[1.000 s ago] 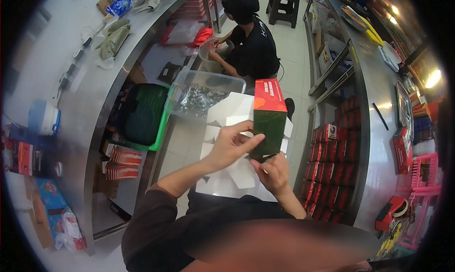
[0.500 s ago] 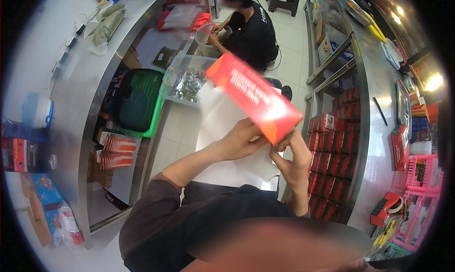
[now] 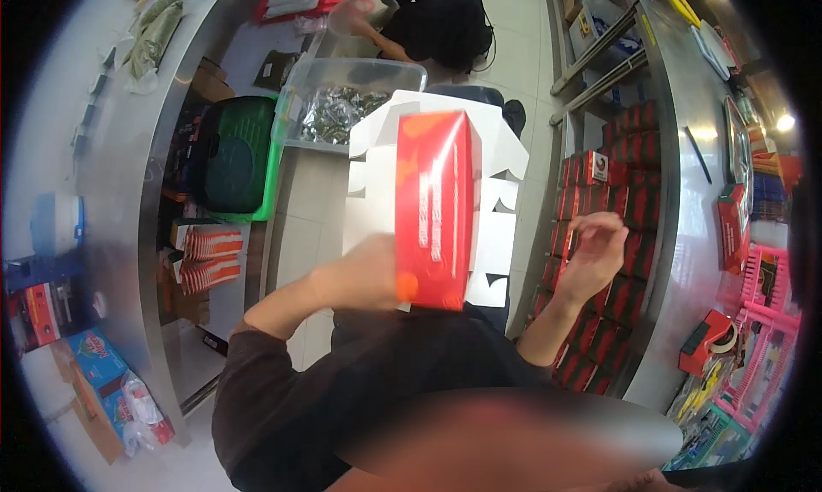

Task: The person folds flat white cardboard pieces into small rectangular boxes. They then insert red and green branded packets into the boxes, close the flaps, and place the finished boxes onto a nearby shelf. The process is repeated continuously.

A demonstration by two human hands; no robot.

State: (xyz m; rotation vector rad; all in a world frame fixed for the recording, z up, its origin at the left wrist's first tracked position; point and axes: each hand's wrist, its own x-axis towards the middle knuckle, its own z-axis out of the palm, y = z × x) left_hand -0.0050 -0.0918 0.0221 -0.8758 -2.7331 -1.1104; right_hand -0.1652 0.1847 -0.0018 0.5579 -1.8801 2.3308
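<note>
While left hand (image 3: 364,274) grips it, red carton (image 3: 434,209) stands upright, folded shut.

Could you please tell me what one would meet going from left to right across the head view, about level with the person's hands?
Striped red-and-white packs under the counter → left hand → red box it holds up → right hand, open and apart from the box → stacked red boxes on the shelf → pink basket.

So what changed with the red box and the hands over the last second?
The red box was lifted and turned from tilted to upright, closer to the camera. The right hand let go and now hovers beside it; the left hand keeps its grip. The white flat cartons stayed underneath.
</note>
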